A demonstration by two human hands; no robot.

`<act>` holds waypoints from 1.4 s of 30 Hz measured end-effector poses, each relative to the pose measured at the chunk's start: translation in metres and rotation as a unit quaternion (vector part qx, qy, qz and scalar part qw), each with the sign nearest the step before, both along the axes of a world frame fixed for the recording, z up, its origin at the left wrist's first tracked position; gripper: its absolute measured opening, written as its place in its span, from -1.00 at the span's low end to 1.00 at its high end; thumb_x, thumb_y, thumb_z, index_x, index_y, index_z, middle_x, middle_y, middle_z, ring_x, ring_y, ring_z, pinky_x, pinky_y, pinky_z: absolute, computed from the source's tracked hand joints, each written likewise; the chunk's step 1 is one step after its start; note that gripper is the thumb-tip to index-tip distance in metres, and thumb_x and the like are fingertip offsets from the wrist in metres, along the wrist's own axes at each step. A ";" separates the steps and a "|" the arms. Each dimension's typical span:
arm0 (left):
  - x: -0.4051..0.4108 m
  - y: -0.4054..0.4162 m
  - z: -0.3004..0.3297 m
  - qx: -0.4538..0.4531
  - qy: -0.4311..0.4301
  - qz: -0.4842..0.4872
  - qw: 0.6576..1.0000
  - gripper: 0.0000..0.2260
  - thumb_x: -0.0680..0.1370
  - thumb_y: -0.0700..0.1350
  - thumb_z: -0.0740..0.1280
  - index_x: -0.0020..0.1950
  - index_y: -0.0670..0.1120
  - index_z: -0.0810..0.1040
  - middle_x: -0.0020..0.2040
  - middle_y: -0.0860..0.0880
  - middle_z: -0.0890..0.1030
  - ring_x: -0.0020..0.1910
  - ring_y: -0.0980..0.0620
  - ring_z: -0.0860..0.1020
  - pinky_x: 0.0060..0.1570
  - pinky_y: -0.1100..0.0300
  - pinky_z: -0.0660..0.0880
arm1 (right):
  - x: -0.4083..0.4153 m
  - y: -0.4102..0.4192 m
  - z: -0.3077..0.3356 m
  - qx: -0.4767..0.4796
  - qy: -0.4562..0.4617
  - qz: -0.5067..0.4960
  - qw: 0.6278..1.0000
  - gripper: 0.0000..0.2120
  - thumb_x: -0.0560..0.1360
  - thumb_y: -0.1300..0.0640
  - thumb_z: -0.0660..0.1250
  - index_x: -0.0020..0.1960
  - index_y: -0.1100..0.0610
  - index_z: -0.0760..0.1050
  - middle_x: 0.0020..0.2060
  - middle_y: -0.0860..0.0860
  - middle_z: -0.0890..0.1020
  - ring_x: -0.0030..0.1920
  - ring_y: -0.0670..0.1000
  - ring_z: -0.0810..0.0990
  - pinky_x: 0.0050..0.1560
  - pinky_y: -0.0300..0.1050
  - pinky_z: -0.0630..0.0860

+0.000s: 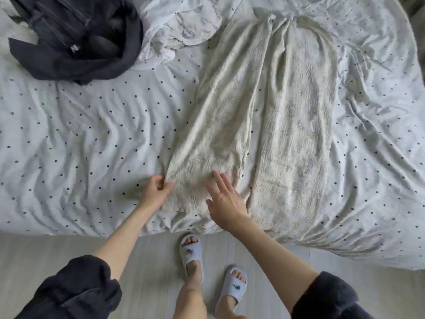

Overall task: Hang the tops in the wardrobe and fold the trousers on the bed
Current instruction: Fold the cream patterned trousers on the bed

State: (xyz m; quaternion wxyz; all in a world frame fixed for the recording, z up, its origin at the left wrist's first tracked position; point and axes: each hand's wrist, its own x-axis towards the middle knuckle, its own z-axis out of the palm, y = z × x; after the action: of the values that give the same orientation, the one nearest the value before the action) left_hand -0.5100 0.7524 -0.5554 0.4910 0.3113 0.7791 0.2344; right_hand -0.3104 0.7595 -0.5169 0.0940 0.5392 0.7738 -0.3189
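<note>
Head view looks down on a bed (69, 134) covered with a pale, wrinkled sheet dotted with small dark spots. A pair of cream trousers (257, 125) with a faint printed pattern lies spread flat on the sheet, waistband toward the far side of the bed and both leg ends toward the near edge, close to where the person stands. The two legs fan slightly apart, with a narrow strip of sheet showing between them lower down.

The left hand (155, 189) is at the outer edge of the trousers' left leg, near its hem; thumb and fingers are curled together and pinch the cloth there. The right hand (226, 201) lies over the same leg, just beside the hem, with its fingers straight and spread, holding nothing; whether the palm presses the cloth or hovers just above it cannot be told. Both forearms are bare, with dark sleeves (76, 288) pushed up to the elbows.

Beyond the trousers' left leg, toward the far left corner of the bed, a dark garment (76, 40) lies in a crumpled heap. Just beside it, between that heap and the trousers' waistband, sits a bunched white garment with a grey print (181, 26).

On the pale floor below the bed's near edge, the person's feet wear light slippers (192, 256).
</note>
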 end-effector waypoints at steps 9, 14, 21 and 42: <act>0.018 -0.023 0.031 0.045 -0.019 -0.036 0.998 -0.77 0.55 -0.13 0.30 -0.11 -0.32 0.46 -0.30 -0.17 0.43 -0.34 0.01 0.35 -0.37 0.20 0.25 | 0.008 0.000 0.006 -0.076 0.126 -0.185 0.972 -0.68 0.62 0.16 0.12 0.35 0.12 0.42 0.43 0.04 0.33 0.29 0.06 0.47 0.22 -0.13 0.39; 0.061 -0.017 0.068 0.125 -0.019 -0.078 0.989 -0.78 0.54 -0.17 0.33 -0.27 -0.19 0.41 -0.41 -0.01 0.29 -0.45 0.12 0.23 -0.43 0.35 0.19 | 0.042 0.010 0.033 -0.157 0.256 -0.425 0.854 -0.73 0.62 0.17 0.12 0.22 0.19 0.51 0.10 0.10 0.61 0.02 0.12 0.59 0.05 0.00 0.54; 0.179 -0.017 0.080 0.228 0.071 -0.218 0.946 -0.92 0.51 -0.21 0.37 -0.14 -0.19 0.62 -0.30 0.03 0.43 -0.34 0.06 0.42 -0.32 0.30 0.26 | 0.135 0.011 0.047 -0.197 0.343 -0.502 0.769 -0.80 0.61 0.16 0.15 -0.01 0.14 0.54 -0.07 0.10 0.65 -0.06 0.05 0.63 0.00 -0.09 0.57; 0.321 -0.039 0.019 0.102 0.308 -0.543 0.774 -0.82 0.52 -0.37 0.13 -0.23 -0.15 0.34 -0.16 -0.05 0.29 -0.44 0.05 0.20 -0.50 0.22 0.02 | 0.228 0.059 -0.012 -0.077 0.153 -0.252 0.952 -0.77 0.51 0.18 0.32 -0.31 0.13 0.39 -0.41 -0.01 0.45 -0.39 -0.05 0.38 -0.44 -0.24 0.30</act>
State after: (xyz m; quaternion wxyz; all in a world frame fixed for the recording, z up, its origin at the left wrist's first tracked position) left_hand -0.1892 0.7138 -0.5367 0.2358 0.7864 0.5617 -0.1021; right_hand -0.0822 0.8181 -0.5286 -0.0675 0.6529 0.5908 -0.4691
